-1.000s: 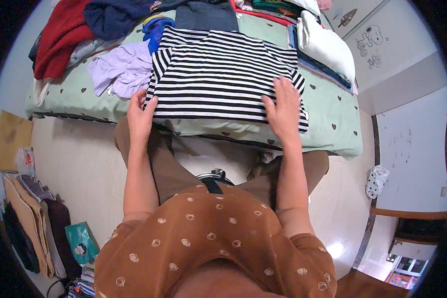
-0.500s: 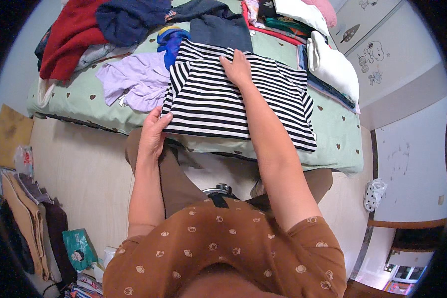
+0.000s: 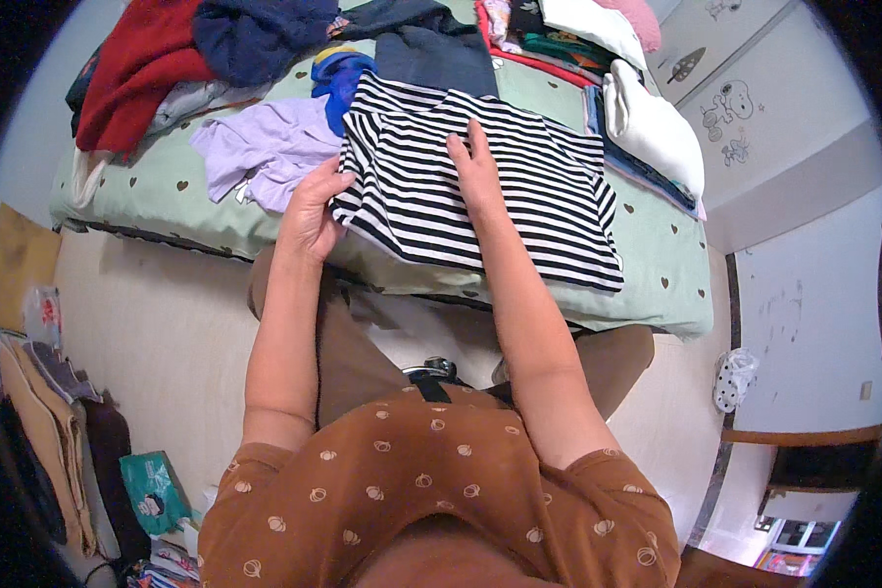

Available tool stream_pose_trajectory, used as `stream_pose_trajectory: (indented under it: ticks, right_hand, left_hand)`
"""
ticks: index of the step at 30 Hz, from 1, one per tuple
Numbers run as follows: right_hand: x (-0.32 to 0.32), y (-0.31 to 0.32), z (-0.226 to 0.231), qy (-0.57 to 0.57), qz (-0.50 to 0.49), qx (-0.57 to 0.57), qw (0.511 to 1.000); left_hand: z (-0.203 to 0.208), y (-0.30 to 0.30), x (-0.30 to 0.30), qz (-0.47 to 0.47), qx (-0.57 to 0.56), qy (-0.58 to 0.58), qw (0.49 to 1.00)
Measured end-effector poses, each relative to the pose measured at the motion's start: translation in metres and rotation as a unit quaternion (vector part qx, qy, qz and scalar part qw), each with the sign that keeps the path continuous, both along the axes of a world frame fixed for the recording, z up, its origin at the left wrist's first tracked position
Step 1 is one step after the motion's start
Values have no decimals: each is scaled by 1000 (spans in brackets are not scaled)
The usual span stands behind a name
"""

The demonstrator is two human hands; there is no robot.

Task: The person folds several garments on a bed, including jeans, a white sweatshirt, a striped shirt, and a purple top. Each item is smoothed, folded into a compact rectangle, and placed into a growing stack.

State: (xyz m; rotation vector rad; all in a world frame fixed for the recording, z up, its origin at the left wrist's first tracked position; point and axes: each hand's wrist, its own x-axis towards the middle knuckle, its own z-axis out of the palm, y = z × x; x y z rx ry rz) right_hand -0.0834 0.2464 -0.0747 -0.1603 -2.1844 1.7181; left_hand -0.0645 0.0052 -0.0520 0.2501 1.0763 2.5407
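A black-and-white striped shirt (image 3: 549, 201) lies spread on the near side of the bed, its near edge at the bed's front. At its left edge, my left hand (image 3: 316, 201) pinches the fabric between thumb and fingers, lifting that side a little. My right hand (image 3: 476, 174) rests on the middle of the shirt, fingers stretched out and thumb apart. A crumpled lilac garment (image 3: 265, 152) lies just left of the shirt, with a bright blue piece of clothing (image 3: 341, 83) beyond it.
The bed has a green sheet (image 3: 671, 260) with dark hearts. Red knitwear (image 3: 142, 78) and a navy garment (image 3: 255, 39) are heaped at the far left. Folded clothes with a rolled white garment (image 3: 652, 127) lie at the right. A white cabinet (image 3: 813, 323) stands to the right.
My left hand has moved up along the shirt's left edge from its near corner, raising the fabric there. My right hand has slid slightly nearer across the stripes.
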Motion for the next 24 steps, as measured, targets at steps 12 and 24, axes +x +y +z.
stream_pose_trajectory:
  ticks: [12,24]
  right_hand:
    - [17,46,26,57,97,-479,871]
    - [93,210,-37,140,323,-561,749]
  left_hand:
    - [58,163,-11,-118,-161,151,968]
    - [33,301,57,-307,-144,200,919]
